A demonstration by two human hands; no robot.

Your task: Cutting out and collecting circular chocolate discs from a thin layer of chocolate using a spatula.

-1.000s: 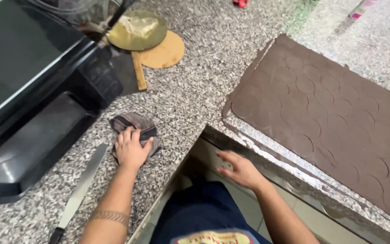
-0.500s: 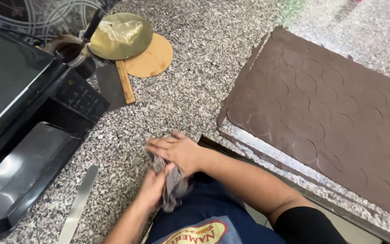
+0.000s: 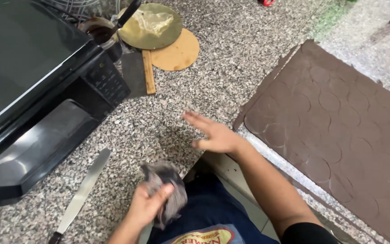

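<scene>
A crumpled grey cloth (image 3: pixel 164 190) sits bunched in the person's left hand (image 3: pixel 149 205), low in the view, right at the front edge of a speckled granite counter (image 3: pixel 231 68). The cloth looks soft, limp and light, probably a little damp or soiled with dark smears. It has no stiff part, so it is best taken as a wad in the palm, much as it is held now. The left fingers wrap around the bundle and the thumb presses across its front, closed on the fabric.

The right hand (image 3: pixel 215 135) hovers just above the counter, up and to the right of the cloth and apart from it. Its palm faces down and its fingers are straight and spread, holding nothing.

To the right of that hand lies a large brown sheet of rolled dough (image 3: pixel 339 126), with many circles pressed into its surface. It looks thin and easily torn. Its near corner lies just beside the right hand.

Left of the cloth, a long flat metal spatula (image 3: pixel 83 192) rests on the counter, its dark handle towards the bottom edge. Beyond it, a black countertop oven (image 3: pixel 37 77) fills the upper left, its door hanging open.

At the top stand a round gold board (image 3: pixel 152 27), overlapping a tan round board (image 3: pixel 177 52), with a wooden stick (image 3: pixel 148 72) beside them and a dark cup (image 3: pixel 98 34) holding a utensil.
</scene>
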